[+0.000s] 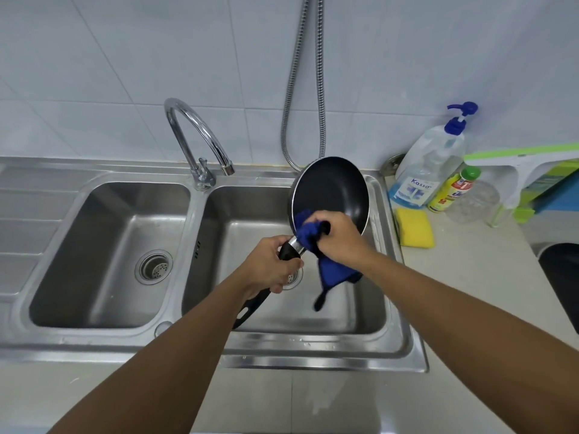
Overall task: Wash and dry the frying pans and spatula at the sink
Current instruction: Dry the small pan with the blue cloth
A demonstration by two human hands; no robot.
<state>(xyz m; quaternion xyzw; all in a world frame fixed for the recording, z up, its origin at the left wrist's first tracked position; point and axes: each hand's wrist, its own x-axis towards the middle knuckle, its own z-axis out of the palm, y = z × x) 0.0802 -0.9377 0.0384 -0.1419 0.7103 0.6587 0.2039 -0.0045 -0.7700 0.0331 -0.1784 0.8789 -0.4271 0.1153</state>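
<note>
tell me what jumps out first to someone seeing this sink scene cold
A black frying pan is held tilted over the right sink basin, the left hand gripping its handle. The right hand presses a bright blue cloth against the pan's near edge. A yellow sponge lies on the counter to the right.

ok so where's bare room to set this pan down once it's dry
Bare: the drainboard left of the left basin, and the counter in front of the yellow sponge. Crowded: the right back corner around the soap bottle.
</note>
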